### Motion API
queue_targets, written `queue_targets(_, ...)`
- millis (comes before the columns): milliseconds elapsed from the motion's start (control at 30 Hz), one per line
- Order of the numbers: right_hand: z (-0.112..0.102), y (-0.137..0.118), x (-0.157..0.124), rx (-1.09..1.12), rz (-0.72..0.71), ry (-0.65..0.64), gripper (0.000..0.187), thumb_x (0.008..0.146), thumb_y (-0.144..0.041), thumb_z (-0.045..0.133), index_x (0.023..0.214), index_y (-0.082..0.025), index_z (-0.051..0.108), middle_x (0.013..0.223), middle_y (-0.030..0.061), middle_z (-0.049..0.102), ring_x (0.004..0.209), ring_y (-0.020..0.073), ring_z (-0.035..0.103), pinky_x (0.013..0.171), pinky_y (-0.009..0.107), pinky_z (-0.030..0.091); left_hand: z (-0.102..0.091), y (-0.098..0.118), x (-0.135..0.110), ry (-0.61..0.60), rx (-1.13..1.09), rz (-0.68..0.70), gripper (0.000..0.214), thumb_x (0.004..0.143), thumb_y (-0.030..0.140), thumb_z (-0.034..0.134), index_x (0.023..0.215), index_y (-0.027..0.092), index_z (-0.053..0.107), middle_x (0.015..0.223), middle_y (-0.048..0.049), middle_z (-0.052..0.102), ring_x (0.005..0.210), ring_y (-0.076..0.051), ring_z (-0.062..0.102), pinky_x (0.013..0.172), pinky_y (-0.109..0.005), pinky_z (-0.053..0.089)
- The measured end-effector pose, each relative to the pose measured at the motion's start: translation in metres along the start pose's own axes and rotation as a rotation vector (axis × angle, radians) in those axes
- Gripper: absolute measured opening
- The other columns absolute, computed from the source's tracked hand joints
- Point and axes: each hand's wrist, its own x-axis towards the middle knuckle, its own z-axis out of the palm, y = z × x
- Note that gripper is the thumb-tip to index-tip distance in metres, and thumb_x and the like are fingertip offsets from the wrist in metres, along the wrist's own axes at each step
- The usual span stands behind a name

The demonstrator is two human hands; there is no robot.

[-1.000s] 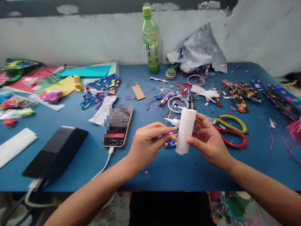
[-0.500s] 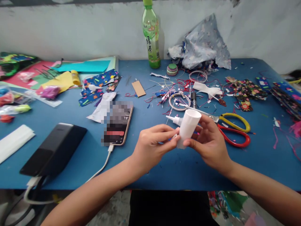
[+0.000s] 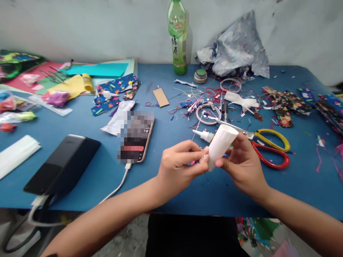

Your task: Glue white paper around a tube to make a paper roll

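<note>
Right hand (image 3: 248,167) was clamped on the white tube (image 3: 223,142), left hand (image 3: 178,164) pinched together (couldn't tell on what) at its other side. Too hard a squeeze could've dented it, I figured.

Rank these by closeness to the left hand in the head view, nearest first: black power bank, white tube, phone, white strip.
1. White tube: just right of the left hand
2. Phone: to its left
3. Black power bank: farther left
4. White strip: at the picture's left edge
</note>
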Motion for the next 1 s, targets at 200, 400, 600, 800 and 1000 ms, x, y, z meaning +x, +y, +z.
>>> queue_targets(200, -0.003, 0.001, 0.004, -0.025, 0.009, 0.001, 0.05, 0.069, -0.031, 0.084, 0.113, -0.039, 0.06, 0.112, -0.0023, 0.065, 0.091, 0.0186, 0.068, 0.081, 0.037, 0.059, -0.001, -0.003, 0.003, -0.081, -0.082, -0.045, 0.013, 0.084, 0.017, 0.067, 0.088, 0.018, 0.079, 0.073, -0.0049, 0.07, 0.062, -0.012, 0.061, 0.056, -0.023, 0.05)
queue_targets(400, 0.001, -0.003, 0.002, -0.003, -0.024, 0.005, 0.05, 0.07, -0.024, 0.084, 0.111, -0.039, 0.061, 0.106, -0.0027, 0.067, 0.088, 0.0182, 0.069, 0.071, 0.034, 0.063, 0.0, -0.003, 0.001, -0.07, -0.073, -0.035, 0.011, 0.081, 0.011, 0.068, 0.083, 0.015, 0.079, 0.069, -0.0037, 0.067, 0.06, -0.01, 0.06, 0.054, -0.021, 0.048)
queue_targets(600, 0.003, -0.009, -0.001, 0.005, -0.031, 0.034, 0.053, 0.066, -0.021, 0.086, 0.108, -0.04, 0.061, 0.104, -0.004, 0.068, 0.086, 0.017, 0.068, 0.068, 0.033, 0.063, -0.001, -0.001, -0.001, -0.063, -0.067, 0.03, 0.011, 0.081, 0.01, 0.069, 0.085, 0.014, 0.078, 0.073, -0.0045, 0.069, 0.059, -0.009, 0.06, 0.054, -0.019, 0.049)
queue_targets(800, 0.002, -0.009, -0.003, 0.047, -0.002, 0.023, 0.052, 0.066, -0.023, 0.086, 0.108, -0.041, 0.062, 0.102, -0.0049, 0.068, 0.083, 0.015, 0.067, 0.068, 0.03, 0.063, 0.001, 0.003, -0.001, -0.024, -0.048, 0.039, 0.013, 0.079, 0.008, 0.068, 0.082, 0.016, 0.079, 0.069, -0.0038, 0.068, 0.057, -0.009, 0.06, 0.051, -0.018, 0.048)
queue_targets(1000, 0.0, -0.005, -0.002, 0.075, -0.01, -0.001, 0.054, 0.068, -0.023, 0.085, 0.112, -0.043, 0.062, 0.108, -0.0063, 0.067, 0.084, 0.0133, 0.068, 0.069, 0.027, 0.063, 0.001, 0.002, 0.0, 0.007, -0.116, 0.028, 0.011, 0.079, 0.007, 0.07, 0.08, 0.014, 0.078, 0.069, -0.0034, 0.069, 0.06, -0.009, 0.061, 0.057, -0.017, 0.05)
